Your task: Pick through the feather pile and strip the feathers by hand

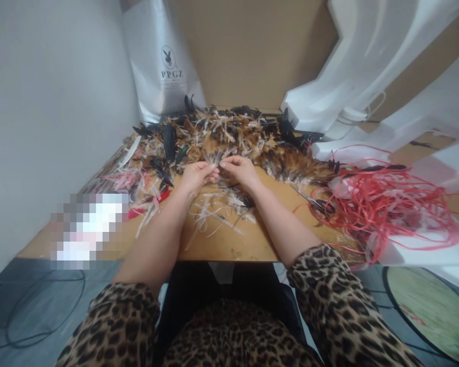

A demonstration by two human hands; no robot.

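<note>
Close together over the middle of the table, my two hands pinch a small brown and grey feather tuft. My left hand grips its base between thumb and fingers. From the other side, my right hand has thumb and forefinger closed at the same tuft. Behind them spreads a large heap of brown, black and white feathers. Below the hands lie loose pale feather bits and thin clear strips.
A tangle of red ribbon lies at the right, with dark-handled scissors beside it. A silver bag stands at the back left. White foam pieces lean at the right. Red and white strips lie left.
</note>
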